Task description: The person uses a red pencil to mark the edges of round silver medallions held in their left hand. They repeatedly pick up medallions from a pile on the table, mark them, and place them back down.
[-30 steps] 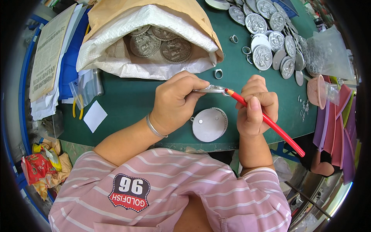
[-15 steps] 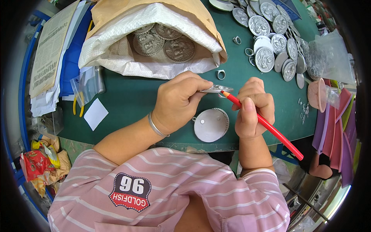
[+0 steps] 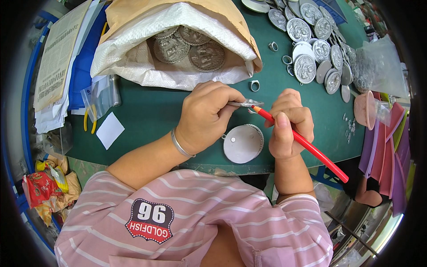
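Above green mat (image 3: pixel 147 111): left hand (image 3: pixel 202 118) pinches silver medallion (image 3: pixel 246 103) edge-on; right hand (image 3: pixel 287 129) grips red pencil (image 3: pixel 302 143), tip touching medallion's right rim, shaft slanting down-right.

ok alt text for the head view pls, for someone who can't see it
Seen from above, a person's left hand holds a flat round silver metal disc edge-on over a green table, while the right hand touches a red pencil-like stick to it. An open sack of embossed silver medallions lies behind.
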`<action>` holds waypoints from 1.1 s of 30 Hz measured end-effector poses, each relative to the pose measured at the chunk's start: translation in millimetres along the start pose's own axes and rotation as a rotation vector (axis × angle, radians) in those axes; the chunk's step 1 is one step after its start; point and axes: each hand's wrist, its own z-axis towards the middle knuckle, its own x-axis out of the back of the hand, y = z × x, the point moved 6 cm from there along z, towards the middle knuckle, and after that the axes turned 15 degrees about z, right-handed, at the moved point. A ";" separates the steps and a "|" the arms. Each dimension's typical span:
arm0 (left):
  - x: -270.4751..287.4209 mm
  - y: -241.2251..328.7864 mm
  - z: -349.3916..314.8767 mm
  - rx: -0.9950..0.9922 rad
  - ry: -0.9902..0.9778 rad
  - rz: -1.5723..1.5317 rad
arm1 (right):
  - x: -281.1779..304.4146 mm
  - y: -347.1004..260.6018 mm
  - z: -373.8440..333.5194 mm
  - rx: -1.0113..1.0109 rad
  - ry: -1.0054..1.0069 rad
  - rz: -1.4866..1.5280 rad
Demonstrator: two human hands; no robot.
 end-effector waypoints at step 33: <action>-3.3 -4.5 -1.8 0.062 0.039 -0.072 | -15.5 -3.9 4.0 0.061 -0.109 -0.158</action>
